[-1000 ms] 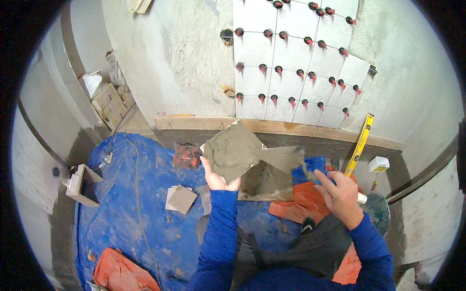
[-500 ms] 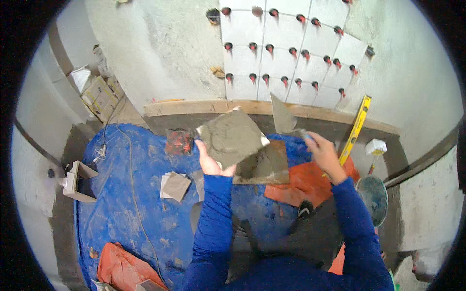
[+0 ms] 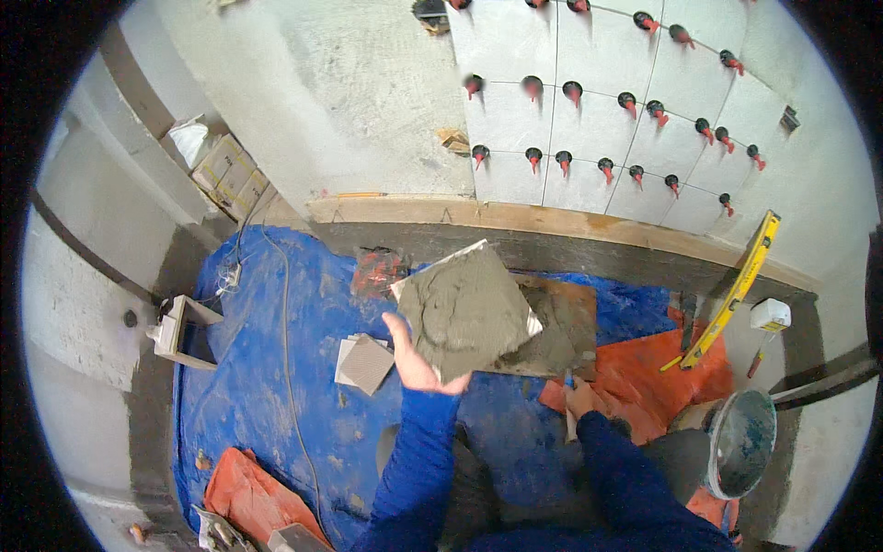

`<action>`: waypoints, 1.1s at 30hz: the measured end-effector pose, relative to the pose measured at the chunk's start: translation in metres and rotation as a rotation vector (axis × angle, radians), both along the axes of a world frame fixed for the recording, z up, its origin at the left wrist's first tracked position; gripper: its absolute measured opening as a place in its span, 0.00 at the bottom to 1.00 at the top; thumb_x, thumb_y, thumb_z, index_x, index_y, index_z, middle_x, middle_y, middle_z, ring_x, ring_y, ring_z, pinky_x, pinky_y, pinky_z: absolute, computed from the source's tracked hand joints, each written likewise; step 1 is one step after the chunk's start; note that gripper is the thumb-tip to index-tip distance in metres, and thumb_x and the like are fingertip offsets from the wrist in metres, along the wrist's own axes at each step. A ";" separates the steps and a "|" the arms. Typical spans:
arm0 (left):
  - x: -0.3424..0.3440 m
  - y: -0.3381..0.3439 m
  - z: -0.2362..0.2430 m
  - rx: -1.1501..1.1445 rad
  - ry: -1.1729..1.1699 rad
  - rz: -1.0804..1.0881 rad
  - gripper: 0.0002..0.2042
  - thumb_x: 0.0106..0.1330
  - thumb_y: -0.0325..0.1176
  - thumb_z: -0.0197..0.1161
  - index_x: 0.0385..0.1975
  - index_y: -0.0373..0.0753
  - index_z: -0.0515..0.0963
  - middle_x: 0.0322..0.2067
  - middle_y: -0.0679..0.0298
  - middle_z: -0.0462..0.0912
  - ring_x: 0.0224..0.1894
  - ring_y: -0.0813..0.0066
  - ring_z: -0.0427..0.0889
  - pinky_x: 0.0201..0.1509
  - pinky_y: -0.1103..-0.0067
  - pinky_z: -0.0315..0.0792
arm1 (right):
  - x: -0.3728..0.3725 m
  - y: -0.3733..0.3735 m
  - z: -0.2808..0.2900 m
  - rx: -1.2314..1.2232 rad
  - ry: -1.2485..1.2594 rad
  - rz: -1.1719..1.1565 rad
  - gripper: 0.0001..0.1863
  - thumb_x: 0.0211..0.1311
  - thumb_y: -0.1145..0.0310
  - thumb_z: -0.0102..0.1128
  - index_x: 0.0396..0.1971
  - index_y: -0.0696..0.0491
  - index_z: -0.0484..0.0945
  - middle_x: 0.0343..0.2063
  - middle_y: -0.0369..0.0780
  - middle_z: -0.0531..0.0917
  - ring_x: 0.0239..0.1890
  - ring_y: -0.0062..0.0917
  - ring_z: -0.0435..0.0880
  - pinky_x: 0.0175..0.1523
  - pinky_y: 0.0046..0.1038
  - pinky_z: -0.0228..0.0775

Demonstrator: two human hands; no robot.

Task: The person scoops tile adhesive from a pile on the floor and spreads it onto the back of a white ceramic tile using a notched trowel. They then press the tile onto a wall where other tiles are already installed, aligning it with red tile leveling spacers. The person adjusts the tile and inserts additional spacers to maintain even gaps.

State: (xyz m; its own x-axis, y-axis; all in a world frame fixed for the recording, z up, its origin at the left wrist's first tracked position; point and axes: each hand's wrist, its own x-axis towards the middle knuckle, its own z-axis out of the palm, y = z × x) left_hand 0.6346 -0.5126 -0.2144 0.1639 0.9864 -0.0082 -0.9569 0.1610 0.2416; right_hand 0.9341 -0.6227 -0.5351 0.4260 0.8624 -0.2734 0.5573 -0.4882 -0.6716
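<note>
My left hand (image 3: 425,370) supports a square tile (image 3: 467,313) from below, its thumb along the left edge. Grey mortar covers most of the tile's upturned face, and pale corners show at the sides. My right hand (image 3: 581,401) is closed around the handle of a trowel at the near edge of a mortar-covered board (image 3: 581,317). The trowel's blade cannot be told apart from the mortar. The tile hides part of the board.
White tiles (image 3: 598,138) with red-and-black levelling clips cover the wall above a wooden batten (image 3: 552,221). A yellow spirit level (image 3: 733,290) leans at right, near a bucket (image 3: 743,442). Small tiles (image 3: 366,362) and a cable (image 3: 287,340) lie on the blue sheet (image 3: 248,405).
My right hand has come down from beside the wall to the board's near edge, bringing the trowel. The tile remains on my left hand. The whole view has shifted.
</note>
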 end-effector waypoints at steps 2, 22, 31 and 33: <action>0.002 0.004 -0.005 -0.015 -0.077 -0.030 0.39 0.77 0.68 0.43 0.76 0.44 0.62 0.75 0.53 0.66 0.74 0.47 0.67 0.76 0.48 0.61 | -0.008 0.003 0.005 -0.097 -0.014 0.015 0.21 0.63 0.61 0.64 0.52 0.57 0.82 0.40 0.57 0.87 0.44 0.56 0.86 0.49 0.51 0.78; 0.069 0.061 0.114 -0.105 -0.007 0.284 0.31 0.81 0.55 0.48 0.77 0.44 0.62 0.72 0.57 0.69 0.72 0.50 0.68 0.76 0.51 0.63 | -0.029 0.122 0.497 0.462 0.677 0.240 0.17 0.69 0.78 0.64 0.57 0.63 0.79 0.47 0.45 0.87 0.47 0.27 0.88 0.55 0.29 0.79; 0.142 0.087 0.382 0.248 -0.054 0.049 0.48 0.66 0.68 0.56 0.78 0.38 0.57 0.75 0.42 0.59 0.75 0.41 0.62 0.77 0.48 0.60 | 0.003 0.122 0.787 0.703 0.670 0.385 0.15 0.76 0.75 0.58 0.57 0.63 0.78 0.43 0.43 0.88 0.48 0.25 0.86 0.57 0.28 0.75; 0.151 0.090 0.443 0.274 -0.001 0.055 0.53 0.62 0.72 0.59 0.78 0.38 0.55 0.75 0.39 0.57 0.75 0.38 0.60 0.77 0.47 0.59 | 0.016 0.116 0.837 0.725 0.604 0.432 0.17 0.77 0.75 0.57 0.61 0.62 0.77 0.44 0.43 0.88 0.49 0.23 0.85 0.57 0.26 0.75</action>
State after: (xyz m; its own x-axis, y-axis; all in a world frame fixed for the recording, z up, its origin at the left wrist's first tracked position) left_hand 0.7851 -0.4227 0.2290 0.1098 0.9592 0.2606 -0.9627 0.0373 0.2681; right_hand 0.9505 -0.5069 0.3017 0.0060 0.9518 0.3067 0.0620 0.3057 -0.9501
